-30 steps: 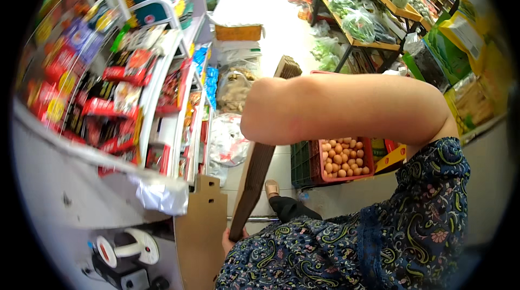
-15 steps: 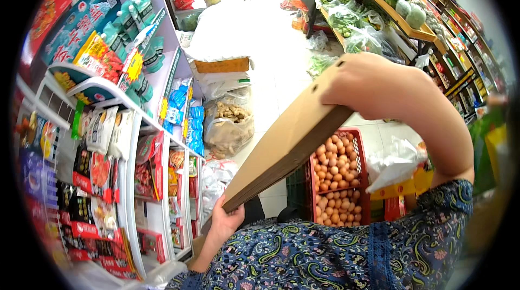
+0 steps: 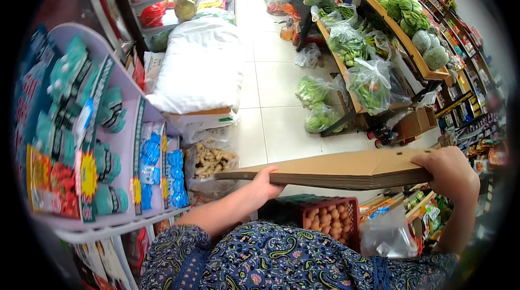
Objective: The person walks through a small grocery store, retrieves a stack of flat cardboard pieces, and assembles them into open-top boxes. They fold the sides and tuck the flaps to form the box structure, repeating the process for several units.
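A stack of flattened cardboard boxes (image 3: pixel 336 169) spans the view in front of me, held level between my two hands. My left hand (image 3: pixel 264 184) is closed on its near edge toward the left part, thumb on top. At the stack's right end, my right hand (image 3: pixel 450 172) grips the corner, with some of its fingers hidden from view. Below the stack, a red crate (image 3: pixel 354 225) of brown eggs (image 3: pixel 329 220) is partly covered by the cardboard.
Ginger (image 3: pixel 211 160) in a clear bag lies at the stack's left end. A display shelf (image 3: pixel 122 219) with packets stands at left, near a white sack (image 3: pixel 200 65). Wooden vegetable racks (image 3: pixel 401 16) line the right, with bagged greens (image 3: pixel 323 117) on the tiled floor.
The cardboard stack has swung from a steep diagonal to nearly level. My right hand has come down and to the right; my left hand has moved up and right. The view has shifted too.
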Motion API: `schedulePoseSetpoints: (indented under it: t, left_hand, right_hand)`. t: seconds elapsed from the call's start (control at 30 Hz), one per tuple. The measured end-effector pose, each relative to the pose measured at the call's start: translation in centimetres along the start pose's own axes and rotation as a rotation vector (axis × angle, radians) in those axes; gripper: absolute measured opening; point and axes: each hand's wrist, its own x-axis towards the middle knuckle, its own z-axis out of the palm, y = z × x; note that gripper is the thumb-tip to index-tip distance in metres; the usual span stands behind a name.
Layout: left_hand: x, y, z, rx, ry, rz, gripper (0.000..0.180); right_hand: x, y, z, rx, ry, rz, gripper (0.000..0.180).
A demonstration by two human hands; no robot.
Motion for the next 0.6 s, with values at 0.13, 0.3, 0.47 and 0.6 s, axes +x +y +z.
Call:
schedulePoseSetpoints:
  t: [0.13,0.3,0.47,0.6]
  left_hand:
    - [6.8,2.1,11.6,0.109,0.108,-0.098,0.031]
    - [14.9,6.4,22.9,0.309,0.268,-0.155,0.032]
    - [20.2,10.9,36.8,0.515,0.443,-0.087,0.036]
    - [25.3,15.5,47.4,0.692,0.503,-0.075,0.027]
  right_hand:
    - [5.8,5.5,1.2,0.042,-0.094,0.156,0.036]
    - [14.0,11.8,2.9,0.201,-0.212,0.311,0.036]
    - [24.0,16.9,3.7,0.394,-0.318,0.365,0.040]
    - [33.6,20.0,2.9,0.564,-0.435,0.508,0.038]
